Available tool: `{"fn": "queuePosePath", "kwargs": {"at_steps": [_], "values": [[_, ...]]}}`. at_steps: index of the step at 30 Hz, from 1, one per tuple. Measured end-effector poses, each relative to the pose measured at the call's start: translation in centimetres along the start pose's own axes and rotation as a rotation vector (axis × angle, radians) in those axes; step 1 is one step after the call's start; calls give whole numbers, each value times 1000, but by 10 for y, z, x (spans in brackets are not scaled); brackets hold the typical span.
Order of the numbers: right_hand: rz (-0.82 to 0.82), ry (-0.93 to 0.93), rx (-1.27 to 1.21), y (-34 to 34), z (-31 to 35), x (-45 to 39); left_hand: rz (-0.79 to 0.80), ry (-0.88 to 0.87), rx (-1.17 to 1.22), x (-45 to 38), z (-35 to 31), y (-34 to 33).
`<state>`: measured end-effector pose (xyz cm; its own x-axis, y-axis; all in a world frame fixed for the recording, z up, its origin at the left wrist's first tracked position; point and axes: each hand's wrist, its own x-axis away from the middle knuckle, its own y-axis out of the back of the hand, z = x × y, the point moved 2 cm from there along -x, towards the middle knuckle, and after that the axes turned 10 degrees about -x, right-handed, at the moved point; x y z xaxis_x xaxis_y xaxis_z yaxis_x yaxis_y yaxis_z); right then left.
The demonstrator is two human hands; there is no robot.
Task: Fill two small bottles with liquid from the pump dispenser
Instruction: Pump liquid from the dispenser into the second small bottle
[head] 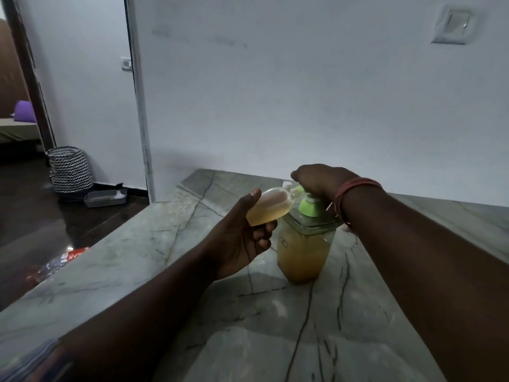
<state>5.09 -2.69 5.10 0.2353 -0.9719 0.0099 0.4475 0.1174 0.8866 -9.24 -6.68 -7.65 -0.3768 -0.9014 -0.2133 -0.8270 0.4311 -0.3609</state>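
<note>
While the right hand [316, 179] presses flat on the pump dispenser [303, 244] mid-frame, the left hand [239, 232] grips a small bottle [268, 206], tilted; looks light, slippery, best held round its belly.

Head view, seemingly close, angled downward.

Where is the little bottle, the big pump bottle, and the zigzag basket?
small bottle [271, 206]: head view, on its yellowish body, gripped by the left hand.
pump dispenser [303, 255]: head view, on its liquid-filled body.
zigzag basket [71, 169]: head view, on its patterned side.
</note>
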Motion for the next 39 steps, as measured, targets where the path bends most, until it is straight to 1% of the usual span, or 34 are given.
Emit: {"fn": "queuePosePath", "kwargs": {"at_steps": [3,6,10,12,14,18,22,24,25,27,29,33,36,37,39], "values": [[-25,-24,56,2,3,-1,-12,2,8,2,0,-1],[13,-39,78,9,2,-3,-16,-16,-12,4,-1,-3],[-48,-2,28,6,-1,-10,-3,-11,-24,3,-2,-3],[9,-4,-35,-1,-3,-8,11,-9,-26,2,-1,-2],[40,14,-6,-2,-4,-7,8,-15,-20,1,0,-1],[1,15,119,1,0,-7,-14,0,-15,1,0,0],[-15,43,132,7,4,-7,-16,-13,-9,2,0,0],[-90,43,132,7,-2,-11,-2,-16,-7,2,0,0],[-86,39,123,5,-5,-15,8,-17,-9,1,0,0],[-18,29,84,-1,-10,-15,20,-13,-17,1,1,1],[16,33,119,-2,-8,-13,12,-7,-15,1,3,1],[9,20,200,3,1,-5,-14,3,-9,1,1,2],[72,44,187,10,6,6,-9,-4,0,1,1,0],[50,58,180,12,4,5,-5,-6,-2,1,1,-1],[-44,44,159,12,-1,0,0,-9,-6,1,1,0]]}}
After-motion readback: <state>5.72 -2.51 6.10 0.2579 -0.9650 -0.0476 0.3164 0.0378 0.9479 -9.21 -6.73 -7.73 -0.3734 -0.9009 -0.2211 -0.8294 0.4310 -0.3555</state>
